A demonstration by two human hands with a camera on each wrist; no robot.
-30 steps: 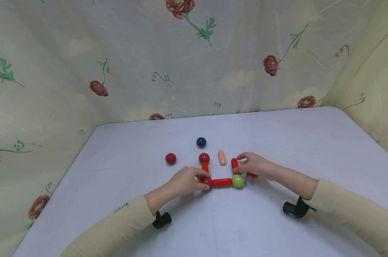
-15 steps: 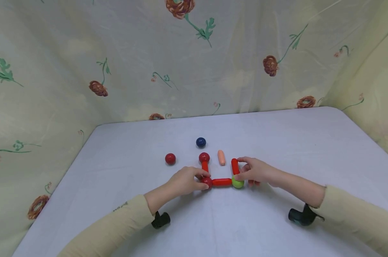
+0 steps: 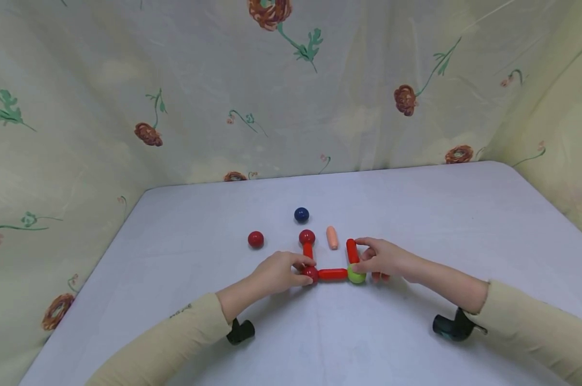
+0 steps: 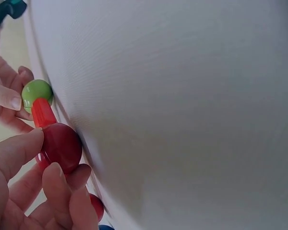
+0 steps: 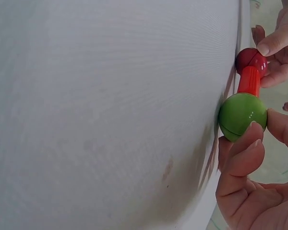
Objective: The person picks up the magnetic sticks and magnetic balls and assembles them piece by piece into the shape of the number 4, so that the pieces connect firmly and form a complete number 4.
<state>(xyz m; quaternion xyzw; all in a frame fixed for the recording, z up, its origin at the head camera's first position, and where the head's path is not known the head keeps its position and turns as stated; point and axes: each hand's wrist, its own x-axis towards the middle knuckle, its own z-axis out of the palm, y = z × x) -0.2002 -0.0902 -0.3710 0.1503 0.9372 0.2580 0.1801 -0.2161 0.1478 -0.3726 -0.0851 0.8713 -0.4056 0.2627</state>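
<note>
My left hand (image 3: 277, 272) pinches the near red ball (image 3: 311, 274) between thumb and fingers. A red rod (image 3: 333, 274) runs from that ball to a glossy green ball (image 3: 356, 275). Thumb and fingers of my right hand (image 3: 386, 258) hold the green ball, seen close up in the right wrist view (image 5: 242, 116). Its index finger reaches to the far end of a second red rod (image 3: 352, 251), which points away from the green ball. Another red rod (image 3: 307, 250) joins the near red ball to a far red ball (image 3: 307, 237). The pieces form a U open at the back.
A loose red ball (image 3: 255, 239) lies to the left, a dark blue ball (image 3: 301, 215) farther back. Between the U's arms, toward the back, lies a peach rod (image 3: 331, 237). The white table (image 3: 199, 225) meets a flowered curtain (image 3: 194, 107) behind it.
My right hand has shifted slightly toward me, its thumb moving from the side rod's near end onto the green ball. My left hand has stayed on the near red ball.
</note>
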